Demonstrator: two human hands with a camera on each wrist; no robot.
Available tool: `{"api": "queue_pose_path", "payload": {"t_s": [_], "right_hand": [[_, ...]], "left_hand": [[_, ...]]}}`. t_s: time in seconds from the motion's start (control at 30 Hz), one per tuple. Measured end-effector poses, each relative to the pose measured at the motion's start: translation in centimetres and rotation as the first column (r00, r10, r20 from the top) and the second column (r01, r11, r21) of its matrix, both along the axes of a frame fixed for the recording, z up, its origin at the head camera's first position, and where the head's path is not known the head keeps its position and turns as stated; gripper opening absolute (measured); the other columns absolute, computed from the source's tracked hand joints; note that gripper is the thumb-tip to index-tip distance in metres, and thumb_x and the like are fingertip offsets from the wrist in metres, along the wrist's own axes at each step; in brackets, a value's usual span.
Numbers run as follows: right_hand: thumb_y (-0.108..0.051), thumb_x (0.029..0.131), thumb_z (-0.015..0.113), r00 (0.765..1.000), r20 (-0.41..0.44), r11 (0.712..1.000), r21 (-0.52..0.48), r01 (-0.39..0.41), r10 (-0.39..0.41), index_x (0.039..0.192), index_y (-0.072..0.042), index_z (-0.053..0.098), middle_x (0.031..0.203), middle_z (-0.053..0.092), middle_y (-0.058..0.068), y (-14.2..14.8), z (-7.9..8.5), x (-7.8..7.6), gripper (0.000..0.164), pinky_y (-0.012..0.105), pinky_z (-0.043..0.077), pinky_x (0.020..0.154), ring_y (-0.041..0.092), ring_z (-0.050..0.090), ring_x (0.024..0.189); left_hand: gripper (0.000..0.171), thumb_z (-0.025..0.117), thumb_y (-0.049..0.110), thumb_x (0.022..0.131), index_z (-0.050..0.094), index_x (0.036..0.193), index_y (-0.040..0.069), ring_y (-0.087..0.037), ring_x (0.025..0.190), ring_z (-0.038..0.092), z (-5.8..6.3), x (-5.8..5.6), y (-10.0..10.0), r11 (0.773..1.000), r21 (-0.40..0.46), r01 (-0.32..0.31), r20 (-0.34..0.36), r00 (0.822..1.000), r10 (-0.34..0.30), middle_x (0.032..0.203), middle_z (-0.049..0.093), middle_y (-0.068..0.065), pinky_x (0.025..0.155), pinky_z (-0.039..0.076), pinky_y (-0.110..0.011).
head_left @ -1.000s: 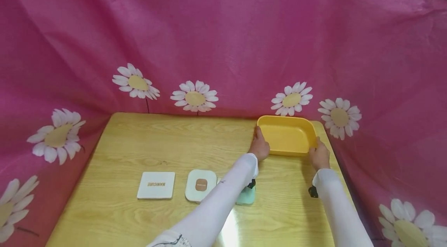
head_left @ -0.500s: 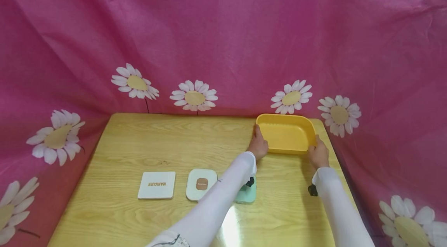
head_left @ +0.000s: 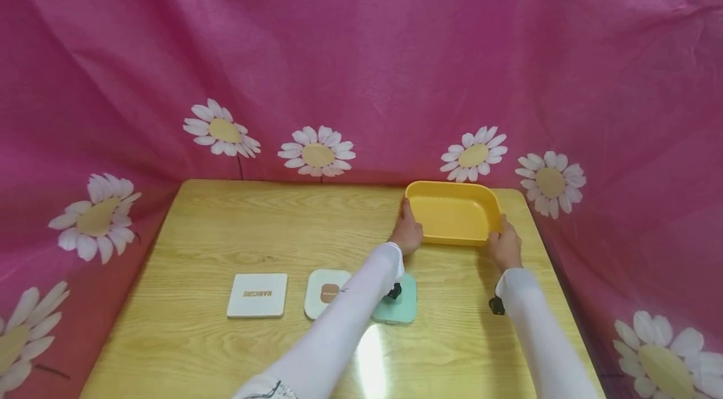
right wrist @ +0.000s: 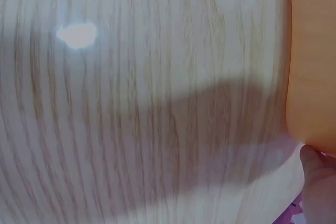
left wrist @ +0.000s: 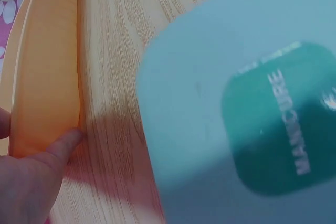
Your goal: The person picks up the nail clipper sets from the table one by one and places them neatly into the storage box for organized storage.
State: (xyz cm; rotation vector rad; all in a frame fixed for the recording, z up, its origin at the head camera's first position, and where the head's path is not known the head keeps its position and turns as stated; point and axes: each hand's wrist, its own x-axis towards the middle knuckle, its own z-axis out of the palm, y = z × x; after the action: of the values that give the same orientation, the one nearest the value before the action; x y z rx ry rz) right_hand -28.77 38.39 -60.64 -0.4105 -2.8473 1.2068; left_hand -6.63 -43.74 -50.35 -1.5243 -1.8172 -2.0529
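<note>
A yellow plastic basin (head_left: 454, 217) is at the table's back right, held at both ends. My left hand (head_left: 407, 234) grips its left end, with the thumb low on the basin's wall in the left wrist view. At the opposite end my right hand (head_left: 505, 248) holds the right front corner; only part of this hand (right wrist: 320, 182) shows in the right wrist view. Below my left forearm lies a mint-green case (head_left: 403, 305), partly covered by the sleeve. Its darker green label (left wrist: 278, 119) reads MANICURE in the left wrist view.
To the left on the wooden table (head_left: 316, 229) lie a white rectangular MANICURE case (head_left: 257, 295) and a rounded white case (head_left: 319, 289) with a brown label, part-hidden by my left sleeve. A pink daisy-print cloth (head_left: 361, 60) hangs behind the table and at its sides.
Both hands have shifted the basin a little to the left along the table's back edge. More of the mint-green case shows beside my left sleeve. The cases keep their places.
</note>
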Motion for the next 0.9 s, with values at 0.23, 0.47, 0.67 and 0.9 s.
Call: {"api": "queue_pose_path", "payload": {"t_s": [0.23, 0.47, 0.67, 0.9], "right_hand": [[-0.003, 0.102, 0.037, 0.999, -0.048, 1.000, -0.012, -0.024, 0.024, 0.160, 0.013, 0.018, 0.166, 0.021, 0.034, -1.3, -0.8, -0.2, 0.063, 0.056, 0.021, 0.126, 0.046, 0.023, 0.155], [-0.004, 0.103, 0.036, 0.999, -0.024, 0.999, -0.035, -0.041, 0.040, 0.161, 0.011, 0.013, 0.167, 0.019, 0.034, -3.0, -1.1, -0.2, 0.064, 0.055, 0.020, 0.127, 0.046, 0.021, 0.155], [-0.004, 0.105, 0.036, 0.998, -0.013, 0.998, -0.027, -0.055, 0.054, 0.162, 0.010, 0.011, 0.168, 0.018, 0.033, -3.5, -1.5, 0.0, 0.064, 0.055, 0.020, 0.127, 0.046, 0.021, 0.156], [-0.003, 0.103, 0.036, 0.997, -0.043, 0.997, -0.022, -0.071, 0.070, 0.161, 0.012, 0.015, 0.165, 0.022, 0.037, -4.2, -1.2, -0.6, 0.064, 0.056, 0.020, 0.127, 0.049, 0.024, 0.154]], "left_hand": [[0.062, 0.032, -0.003, 0.108, 0.001, 0.162, -0.007, -0.019, 0.160, 0.021, -0.1, 0.4, 0.6, 0.992, -0.027, -0.121, -0.106, 0.987, 0.118, 0.174, 0.012, -0.020, 0.118, 0.026, -0.017], [0.061, 0.030, -0.001, 0.109, 0.001, 0.163, -0.005, -0.018, 0.160, 0.021, -0.4, 0.7, -0.1, 0.986, -0.042, -0.159, -0.093, 0.984, 0.154, 0.175, 0.012, -0.019, 0.118, 0.024, -0.015], [0.058, 0.022, -0.002, 0.110, -0.006, 0.161, -0.008, -0.017, 0.161, 0.016, -0.1, 0.4, -0.7, 1.000, -0.002, -0.028, 0.000, 1.000, 0.028, 0.176, 0.005, -0.016, 0.120, 0.023, -0.016], [0.057, 0.000, 0.008, 0.112, -0.004, 0.168, 0.015, -0.010, 0.159, 0.017, -1.0, 1.3, -3.0, 0.869, 0.387, 0.309, 0.471, 0.744, -0.474, 0.177, 0.006, 0.003, 0.123, 0.013, -0.018]]}}
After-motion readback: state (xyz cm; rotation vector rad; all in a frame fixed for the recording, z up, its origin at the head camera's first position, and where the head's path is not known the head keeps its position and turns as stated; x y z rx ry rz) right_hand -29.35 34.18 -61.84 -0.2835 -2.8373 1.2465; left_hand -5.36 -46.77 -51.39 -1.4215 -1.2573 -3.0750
